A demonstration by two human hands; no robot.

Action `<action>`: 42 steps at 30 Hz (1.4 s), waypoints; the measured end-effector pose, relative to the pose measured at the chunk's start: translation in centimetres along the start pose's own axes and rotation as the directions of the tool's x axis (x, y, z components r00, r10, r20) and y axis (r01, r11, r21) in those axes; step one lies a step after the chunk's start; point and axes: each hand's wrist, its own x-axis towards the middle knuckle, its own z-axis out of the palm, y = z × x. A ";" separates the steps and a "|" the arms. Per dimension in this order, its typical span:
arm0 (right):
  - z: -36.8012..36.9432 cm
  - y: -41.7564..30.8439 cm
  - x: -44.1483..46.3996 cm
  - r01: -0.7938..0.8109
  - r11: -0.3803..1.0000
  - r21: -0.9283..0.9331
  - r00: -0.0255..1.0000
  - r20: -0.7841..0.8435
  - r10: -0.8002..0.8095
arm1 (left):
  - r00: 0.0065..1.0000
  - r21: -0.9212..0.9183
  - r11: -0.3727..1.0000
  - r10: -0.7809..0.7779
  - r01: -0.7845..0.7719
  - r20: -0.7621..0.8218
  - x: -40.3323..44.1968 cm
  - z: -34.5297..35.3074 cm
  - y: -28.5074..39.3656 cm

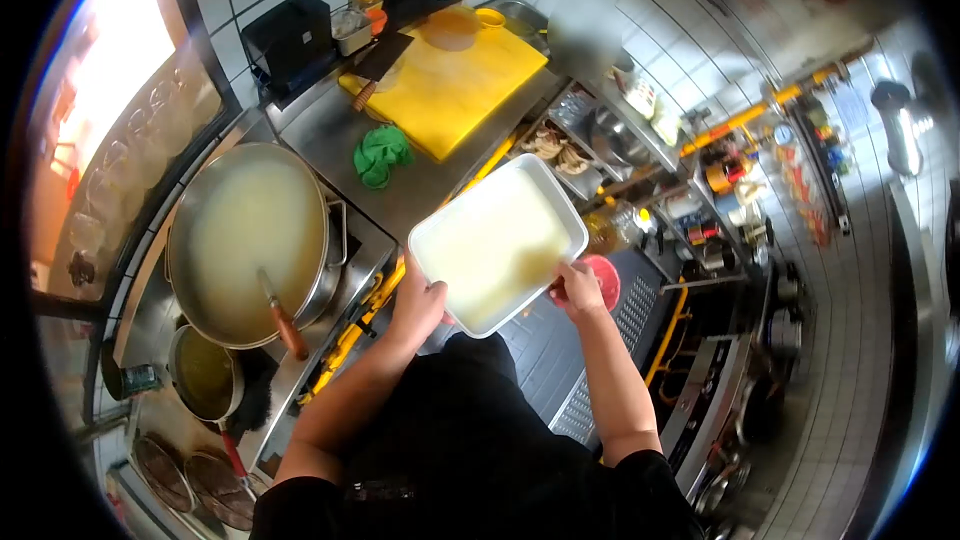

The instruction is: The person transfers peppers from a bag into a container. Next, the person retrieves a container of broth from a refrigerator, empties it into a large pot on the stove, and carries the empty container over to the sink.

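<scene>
White rectangular tray [468,194] of pale contents, long axis running from near left to far right, sitting between left hand [420,305], gripping its left end, and right hand [582,292], gripping near-right edge. Wide steel stockpot [323,287] standing to left, nearer left hand.

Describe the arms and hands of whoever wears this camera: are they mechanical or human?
Human. The left hand and right hand have ordinary fingers and thumbs, with no gloves, and no cables or metal joints show. The forearms are uncovered up to black sleeves that end around the elbows.
</scene>
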 end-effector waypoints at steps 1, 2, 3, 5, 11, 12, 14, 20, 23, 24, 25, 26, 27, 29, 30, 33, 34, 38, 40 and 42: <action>0.3 -1.1 2.3 -0.005 1.000 -0.009 1.000 0.029 0.006 | 1.000 -0.009 1.000 0.001 -0.001 -0.019 1.7 0.3 0.0; 0.8 -2.1 4.6 -0.015 1.000 -0.017 0.998 0.059 0.016 | 0.998 -0.015 1.000 0.015 -0.016 -0.061 3.3 0.6 0.1; 1.3 -3.5 6.4 -0.038 0.999 -0.018 0.993 0.108 0.040 | 0.994 -0.016 0.999 0.028 -0.030 -0.103 4.9 1.0 0.2; 2.1 -5.3 11.4 -0.021 0.995 -0.095 0.986 0.164 0.036 | 0.987 0.028 0.999 0.048 -0.044 -0.156 7.9 1.3 0.3; 5.7 -10.3 24.5 0.001 0.981 -0.193 0.935 0.349 0.067 | 0.938 -0.165 0.986 -0.065 0.008 -0.341 16.5 3.6 1.2; 6.5 -11.3 26.2 0.002 0.978 -0.208 0.927 0.367 0.076 | 0.926 -0.178 0.984 -0.055 -0.013 -0.374 18.1 3.6 0.6; 7.9 -13.3 29.6 0.010 0.967 -0.253 0.907 0.411 0.098 | 0.903 -0.166 0.984 -0.013 -0.064 -0.429 20.6 4.2 0.7; 11.3 -13.5 43.3 0.035 0.946 -0.323 0.792 0.585 0.171 | 0.825 -0.216 0.969 -0.022 -0.122 -0.564 29.1 3.1 -2.3; 13.9 -16.7 42.0 0.012 0.951 -0.308 0.844 0.513 0.156 | 0.790 -0.127 0.985 0.013 -0.115 -0.613 31.4 2.3 -1.9; 14.1 -16.5 43.8 0.007 0.959 -0.283 0.830 0.537 0.153 | 0.774 -0.141 0.989 -0.053 -0.048 -0.631 31.6 2.5 -0.5; 14.5 -16.5 45.0 -0.003 0.966 -0.258 0.818 0.555 0.150 | 0.763 -0.147 0.987 -0.045 -0.066 -0.645 32.1 2.3 0.0; 14.8 -16.4 46.1 -0.003 0.969 -0.246 0.809 0.570 0.147 | 0.755 -0.154 0.985 -0.040 -0.081 -0.654 32.5 2.3 0.3; 14.8 -16.3 46.8 -0.008 0.972 -0.233 0.801 0.580 0.146 | 0.750 -0.163 0.982 -0.039 -0.092 -0.660 32.8 2.5 0.4; 15.1 -16.3 47.1 -0.005 0.976 -0.219 0.789 0.598 0.138 | 0.742 -0.137 0.988 -0.042 -0.068 -0.669 33.8 2.3 -0.2; 15.2 -16.5 47.0 0.002 0.976 -0.217 0.784 0.606 0.133 | 0.740 -0.121 0.991 -0.040 -0.057 -0.672 33.8 2.0 -0.4; 14.1 -17.4 44.9 -0.022 0.984 -0.178 0.779 0.614 0.128 | 0.598 0.512 0.824 0.288 0.243 -0.748 28.5 2.7 2.6; 12.9 -18.2 43.5 -0.051 0.988 -0.145 0.782 0.609 0.130 | 0.518 0.707 0.638 0.512 0.304 -0.685 26.3 3.1 2.3; 6.0 -14.8 45.2 0.080 0.988 -0.136 0.816 0.578 0.014 | 0.419 0.770 0.261 0.716 0.582 -0.559 9.5 2.1 8.1; 0.0 -8.4 51.5 0.087 0.995 0.058 0.659 0.745 -0.101 | 0.411 0.608 0.038 0.703 0.793 -0.580 2.4 0.9 10.0; -2.6 -6.7 49.6 0.064 0.967 -0.246 0.868 0.492 0.068 | 0.451 0.417 -0.201 0.578 0.886 -0.680 -2.6 -1.7 9.3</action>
